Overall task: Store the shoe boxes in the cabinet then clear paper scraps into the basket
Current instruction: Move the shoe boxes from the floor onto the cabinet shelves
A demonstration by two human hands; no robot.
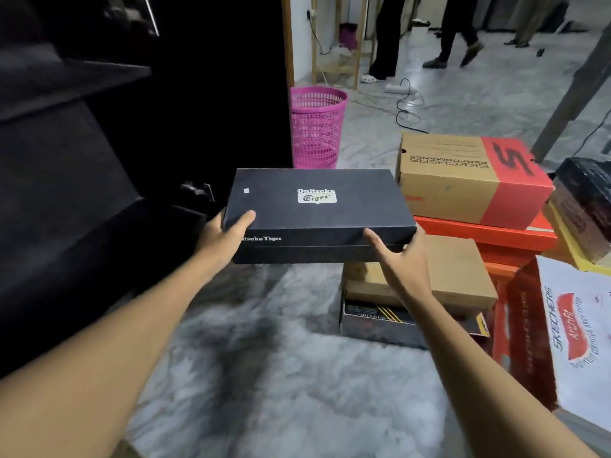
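Black Onitsuka Tiger box [317, 213] held off the floor, left hand [224, 236] gripping its left end, right hand [401, 259] its right front corner. Dark open cabinet [99, 160] left. Pink basket [317, 127] behind. Skechers box [463, 180] atop stacked boxes right, close beside.

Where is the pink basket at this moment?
In the head view, the pink basket stands on the floor at upper centre, just right of the dark cabinet, beyond the black Onitsuka Tiger box.
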